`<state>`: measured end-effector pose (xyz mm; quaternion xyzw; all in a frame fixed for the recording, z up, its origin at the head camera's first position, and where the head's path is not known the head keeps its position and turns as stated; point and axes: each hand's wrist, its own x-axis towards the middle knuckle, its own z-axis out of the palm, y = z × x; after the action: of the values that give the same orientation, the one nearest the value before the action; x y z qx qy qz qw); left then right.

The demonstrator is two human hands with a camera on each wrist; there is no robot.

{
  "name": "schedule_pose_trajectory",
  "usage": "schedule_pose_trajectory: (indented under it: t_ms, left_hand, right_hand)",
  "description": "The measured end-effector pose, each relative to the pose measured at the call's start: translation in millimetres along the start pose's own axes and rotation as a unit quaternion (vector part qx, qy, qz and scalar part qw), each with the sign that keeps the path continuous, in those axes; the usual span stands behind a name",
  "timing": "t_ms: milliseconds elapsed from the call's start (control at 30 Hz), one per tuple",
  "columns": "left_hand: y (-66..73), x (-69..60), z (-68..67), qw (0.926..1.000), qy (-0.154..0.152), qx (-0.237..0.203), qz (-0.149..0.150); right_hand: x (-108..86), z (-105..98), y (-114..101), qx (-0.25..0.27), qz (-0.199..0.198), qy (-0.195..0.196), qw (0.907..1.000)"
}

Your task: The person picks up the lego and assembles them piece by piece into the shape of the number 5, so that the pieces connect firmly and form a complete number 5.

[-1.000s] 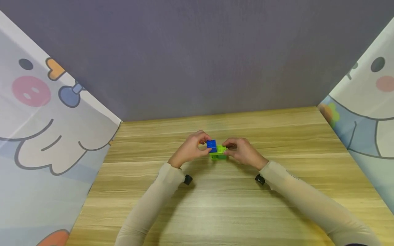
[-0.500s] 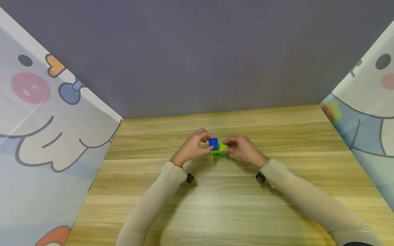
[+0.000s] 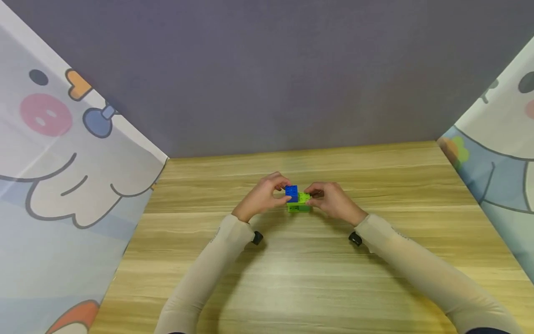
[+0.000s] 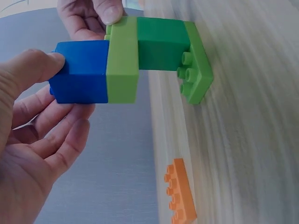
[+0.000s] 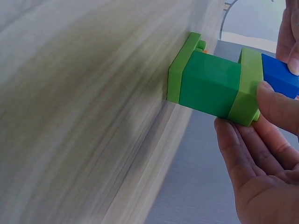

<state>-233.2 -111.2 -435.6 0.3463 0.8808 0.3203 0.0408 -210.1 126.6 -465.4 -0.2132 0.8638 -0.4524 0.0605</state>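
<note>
A small stack of toy building bricks stands on the table. At its foot lies a light green plate (image 4: 201, 70) with studs, and a dark green brick (image 5: 210, 84) sits on one end of it. Above that is a longer light green brick (image 4: 122, 79), which carries a blue brick (image 4: 81, 72) on its left end. My left hand (image 3: 263, 197) pinches the blue brick, thumb on the near side and fingers behind. With thumb and fingers my right hand (image 3: 335, 202) grips the right end of the upper light green brick. Fingertips hide parts of both bricks.
An orange studded brick (image 4: 181, 196) lies on the wooden table (image 3: 283, 278) beyond the left hand. A grey wall (image 3: 292, 79) rises behind the table, and cartoon-printed panels (image 3: 54, 185) flank it.
The head view has shifted slightly. Both hands keep their holds on the blue and light green bricks, and the stack shows hardly any movement.
</note>
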Motion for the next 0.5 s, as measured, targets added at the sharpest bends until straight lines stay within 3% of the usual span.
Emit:
schedule_pose_trajectory:
  t_ms: [267, 500]
  left_hand:
    - [0.0, 0.9, 1.7, 0.9999, 0.005, 0.012, 0.002]
    - [-3.7, -2.0, 3.2, 0.9995, 0.004, -0.030, 0.007]
  right_hand:
    - [-0.5, -1.5, -0.6, 0.010, -0.005, 0.004, 0.9999]
    - [-0.4, -0.5, -2.1, 0.012, -0.006, 0.000, 0.9999]
